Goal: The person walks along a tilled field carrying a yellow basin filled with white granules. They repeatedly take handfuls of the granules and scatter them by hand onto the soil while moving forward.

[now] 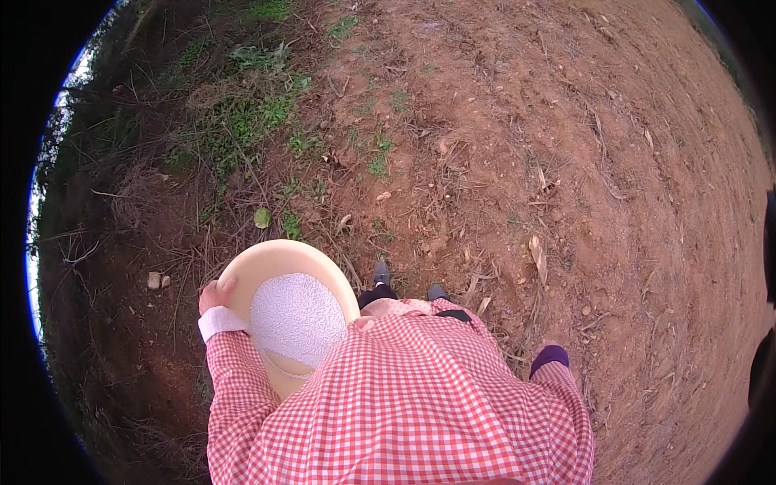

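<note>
My left hand [214, 296] grips the rim of a cream plastic basin [291, 256] at its left side, the thumb lying over the inner wall. White granules [297, 315] fill the bottom of the basin in a heap. Its right side rests against my red-and-white checked garment [394, 388], which hides part of the rim. My right arm hangs by my side and ends in a purple cuff [550, 357]. Past that cuff, the right hand is out of view.
Reddish-brown soil [606, 212] with dry stalks and a dry husk [538, 259] stretches ahead and right. Green weeds [254, 115] and dark brush line the left edge. Pale stones [159, 280] lie left of the basin. My shoes [381, 274] stand on the soil.
</note>
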A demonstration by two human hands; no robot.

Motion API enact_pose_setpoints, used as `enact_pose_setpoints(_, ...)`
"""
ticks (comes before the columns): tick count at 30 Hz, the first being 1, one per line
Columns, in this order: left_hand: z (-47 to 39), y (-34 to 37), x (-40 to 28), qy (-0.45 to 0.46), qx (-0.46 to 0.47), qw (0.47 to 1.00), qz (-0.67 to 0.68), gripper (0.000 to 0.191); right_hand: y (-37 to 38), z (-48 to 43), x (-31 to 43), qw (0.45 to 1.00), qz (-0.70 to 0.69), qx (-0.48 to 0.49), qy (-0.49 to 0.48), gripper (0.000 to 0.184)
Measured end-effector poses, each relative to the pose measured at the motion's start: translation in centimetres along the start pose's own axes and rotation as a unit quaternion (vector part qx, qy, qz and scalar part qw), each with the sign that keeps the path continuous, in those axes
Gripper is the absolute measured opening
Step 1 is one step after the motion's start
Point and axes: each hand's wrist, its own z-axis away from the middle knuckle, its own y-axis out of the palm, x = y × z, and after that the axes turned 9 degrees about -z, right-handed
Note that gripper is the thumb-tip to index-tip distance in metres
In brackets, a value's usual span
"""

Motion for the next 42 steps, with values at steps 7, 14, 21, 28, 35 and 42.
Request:
enact_pose_setpoints(7,-1.5,-0.1,-0.3,0.0,-0.021,1.0,-0.008,0.058,22.7,13.7,17.7,0.975,-0.13,0.137,-0.119,0.013)
enact_pose_setpoints(14,-1.0,-0.4,2.7,-0.043,-0.029,0.998,0.046,0.059,33.4,32.6,38.7,0.855,-0.192,0.23,-0.424,0.015)
enact_pose_setpoints(21,0.4,2.9,7.7,-0.132,0.028,0.99,0.048,0.059,30.9,18.2,29.3,0.94,-0.082,0.192,-0.271,0.012)
enact_pose_setpoints(28,2.2,5.1,11.5,-0.196,0.033,0.979,0.05,0.061,39.1,14.1,13.2,0.951,0.239,0.197,0.019,0.009)
enact_pose_setpoints(35,2.4,4.1,10.7,-0.178,0.025,0.982,0.059,0.058,60.2,37.2,27.0,0.855,0.102,0.418,-0.291,0.015)
enact_pose_setpoints(42,2.8,3.3,9.3,-0.203,0.045,0.976,0.072,0.062,58.1,34.6,22.9,0.872,0.177,0.378,-0.254,0.021)
